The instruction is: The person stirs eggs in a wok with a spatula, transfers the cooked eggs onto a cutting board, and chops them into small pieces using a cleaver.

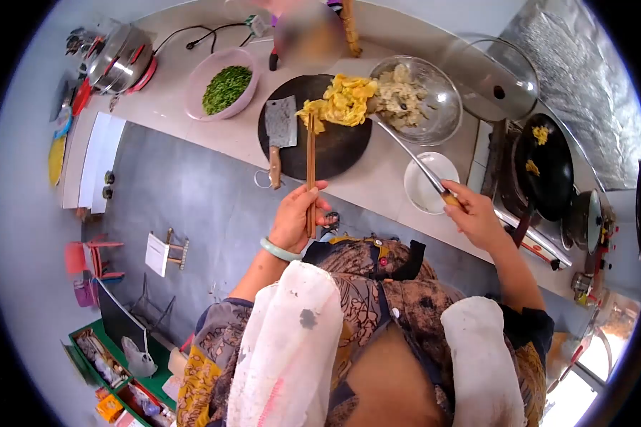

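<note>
My left hand (300,220) is closed around a pair of wooden chopsticks (311,160), whose tips touch the yellow scrambled egg (343,102). My right hand (471,215) grips the wooden end of a metal-handled wok spatula (414,158); its head is mostly hidden under the egg. This egg is above the round dark chopping board (342,158), next to the glass bowl. On the board's left side lies a cleaver (281,127) with a wooden handle. A pale lumpy mixture (400,96) sits in the clear glass bowl (445,107).
Chopped greens fill part of a pink bowl (194,96). A white bowl (429,186) stands near the counter's front edge. At right, a black wok (557,167) with egg bits sits on the stove, near a glass lid (516,78). Steel pots (121,60) stand far left.
</note>
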A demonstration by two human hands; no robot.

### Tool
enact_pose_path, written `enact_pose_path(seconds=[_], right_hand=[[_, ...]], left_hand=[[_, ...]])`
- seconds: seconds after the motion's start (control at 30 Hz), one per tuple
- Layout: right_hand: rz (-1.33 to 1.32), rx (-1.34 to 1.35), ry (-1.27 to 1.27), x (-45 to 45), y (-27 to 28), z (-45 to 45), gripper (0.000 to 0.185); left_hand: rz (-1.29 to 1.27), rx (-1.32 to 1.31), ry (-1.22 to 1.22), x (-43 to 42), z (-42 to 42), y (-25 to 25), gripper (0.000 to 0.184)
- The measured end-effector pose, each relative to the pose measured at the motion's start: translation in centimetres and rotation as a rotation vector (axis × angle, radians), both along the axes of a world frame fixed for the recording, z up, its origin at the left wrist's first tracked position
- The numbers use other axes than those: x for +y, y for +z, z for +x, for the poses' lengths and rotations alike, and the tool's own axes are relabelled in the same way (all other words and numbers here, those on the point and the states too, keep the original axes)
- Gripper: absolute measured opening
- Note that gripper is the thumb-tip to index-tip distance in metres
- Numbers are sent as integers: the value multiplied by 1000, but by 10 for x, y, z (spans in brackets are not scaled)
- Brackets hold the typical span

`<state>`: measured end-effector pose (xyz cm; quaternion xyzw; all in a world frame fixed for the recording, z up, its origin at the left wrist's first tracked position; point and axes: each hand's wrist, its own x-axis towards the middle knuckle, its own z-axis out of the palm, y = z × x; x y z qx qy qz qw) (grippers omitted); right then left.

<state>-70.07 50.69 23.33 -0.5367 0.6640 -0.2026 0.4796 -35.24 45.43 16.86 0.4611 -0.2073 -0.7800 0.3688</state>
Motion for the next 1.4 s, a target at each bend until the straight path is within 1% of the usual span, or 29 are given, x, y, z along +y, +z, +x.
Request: enact_pose_path(seconds=[0.07, 0.17, 0.23, 0.3, 0.37, 0.43, 0.53, 0.6, 0.63, 0.83, 0.87, 0.93, 1.03, 1.13, 1.23, 1.33, 1.4], right_hand=[[-52, 97, 97, -16, -26, 16, 46], [-113, 149, 184, -36, -53, 40, 42], [-156, 204, 245, -45, -70, 52, 41], [-275, 286, 315, -49, -87, 58, 42], [-345, 363, 356, -51, -91, 62, 42], [-365, 429, 373, -50, -92, 65, 42], [-244, 498, 388, -54, -76, 65, 43], [-248, 535, 414, -55, -64, 65, 44], [-251, 553, 428, -55, -60, 65, 44], [-243, 611, 476, -60, -35, 65, 43], [-256, 620, 489, -58, -34, 62, 43], [-281, 639, 512, -52, -32, 52, 44], [-209, 692, 503, -43, -25, 44, 43], [-192, 706, 454, -26, -20, 34, 42], [-247, 733, 409, -9, -20, 25, 45], [-328, 712, 362, 4, -26, 17, 45], [-345, 682, 296, 11, -27, 18, 46]], left_hand=[[4, -43, 13, -1, 20, -14, 30], [7, -79, 19, -3, 36, -25, 30], [8, -124, -22, -8, 44, -42, 30], [1, -188, -74, -14, 48, -58, 31], [-16, -267, -141, -22, 47, -74, 31], [-48, -280, -184, -32, 42, -93, 32], [-128, -343, -241, -47, 30, -115, 31], [-187, -392, -279, -53, 20, -122, 31], [-228, -394, -273, -55, 16, -128, 30], [-344, -623, -243, -64, 15, -167, 31], [-328, -621, -227, -63, 16, -171, 30], [-298, -616, -197, -60, 18, -175, 29], [-275, -680, -255, -59, 18, -170, 29], [-269, -709, -260, -56, 15, -166, 30], [-269, -715, -271, -56, 15, -171, 30], [-188, -638, -332, -55, 18, -162, 30], [-181, -595, -367, -51, 21, -153, 30]])
